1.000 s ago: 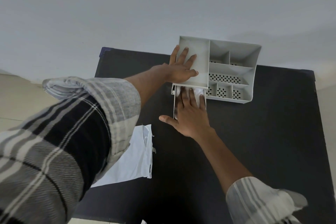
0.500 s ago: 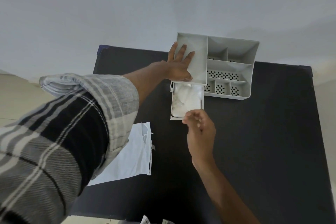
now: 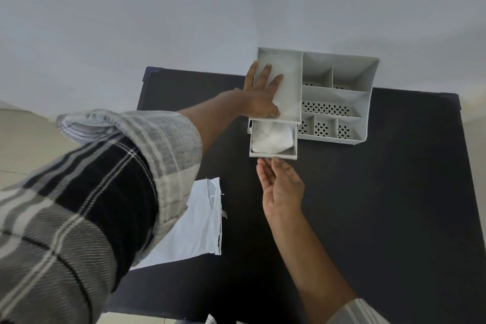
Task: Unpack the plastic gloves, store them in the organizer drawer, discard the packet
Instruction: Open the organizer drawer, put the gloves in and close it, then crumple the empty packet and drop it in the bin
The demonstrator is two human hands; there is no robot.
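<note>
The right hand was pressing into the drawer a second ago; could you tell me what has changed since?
The right hand has lifted off the gloves and drawn back to the drawer front, open and empty. The left hand still steadies the organizer; the packet has not moved.

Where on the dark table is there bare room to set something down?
The table is bare right of the right hand, in front of the organizer. Also bare: the strip between packet and right forearm. Crowded: around the open drawer, where both hands work.
</note>
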